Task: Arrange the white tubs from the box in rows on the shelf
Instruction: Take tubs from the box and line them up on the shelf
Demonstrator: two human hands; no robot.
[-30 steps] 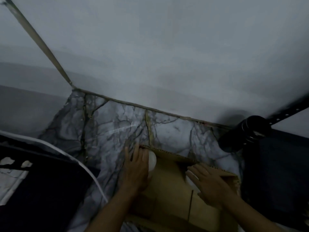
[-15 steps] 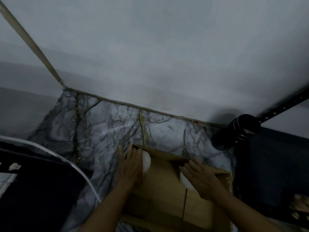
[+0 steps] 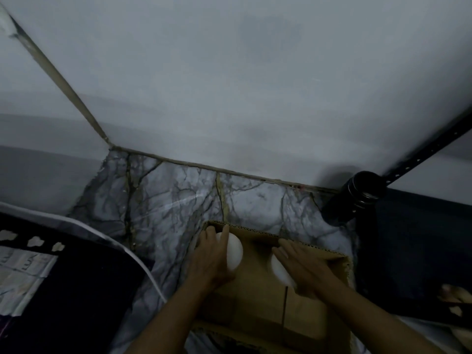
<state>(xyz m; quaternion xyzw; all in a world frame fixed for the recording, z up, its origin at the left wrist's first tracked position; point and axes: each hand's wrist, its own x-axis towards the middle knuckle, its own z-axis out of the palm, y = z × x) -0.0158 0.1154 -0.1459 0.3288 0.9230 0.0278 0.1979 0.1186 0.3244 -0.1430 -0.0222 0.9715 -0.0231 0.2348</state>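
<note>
White and round, two plastic tubs sit inside the open brown cardboard box on the floor, one tub under each of my hands. My left hand is wrapped over the left white tub at the box's far left corner, fingers curled along its side. My right hand lies over the right white tub with fingers laid nearly straight across it; whether the thumb grips underneath is hidden. Around the box spreads a grey-veined marble floor, meeting a pale grey wall at the far side. To the right, a black cylindrical container stands beside a dark perforated metal shelf rail.
</note>
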